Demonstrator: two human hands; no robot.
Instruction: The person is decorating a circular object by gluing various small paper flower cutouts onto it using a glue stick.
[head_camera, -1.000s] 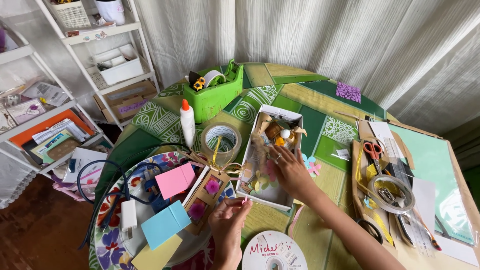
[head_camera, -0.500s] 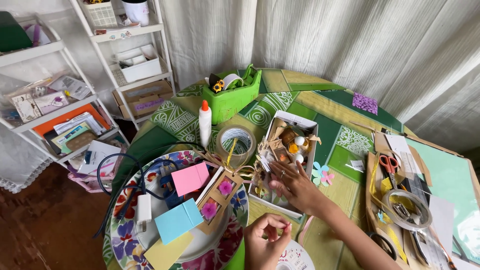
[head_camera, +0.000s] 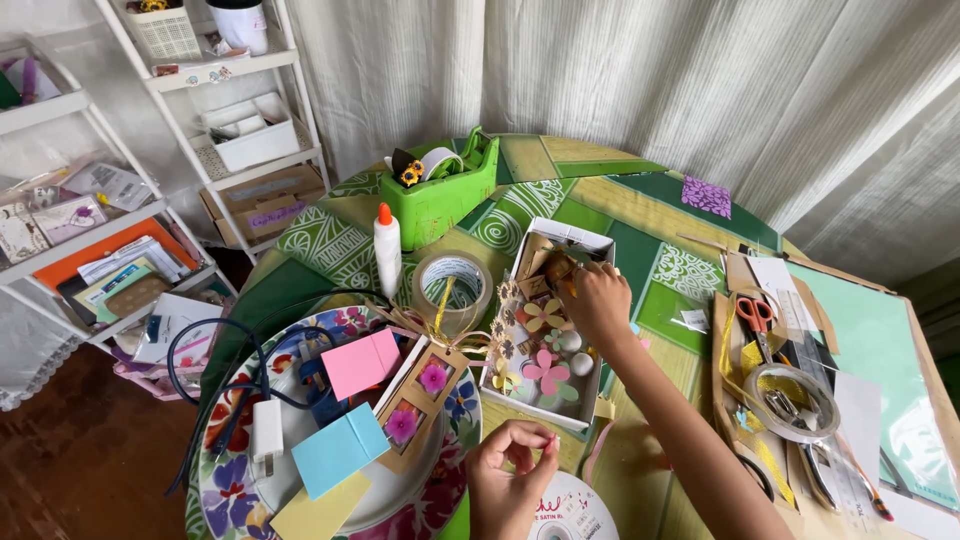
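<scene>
The right hand reaches into the box, fingers pinched on a small brown piece. The left hand, nearer the person, pinches something too small to tell, just above the ribbon spool.

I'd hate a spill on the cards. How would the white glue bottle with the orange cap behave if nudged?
The glue bottle stands upright, tall and narrow, so it would probably tip easily. Being round, it might roll toward the tape roll. Its plastic looks smooth, perhaps slippery.

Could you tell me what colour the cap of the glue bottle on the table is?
Orange: the glue bottle is white with an orange cap, seen in the head view.
</scene>
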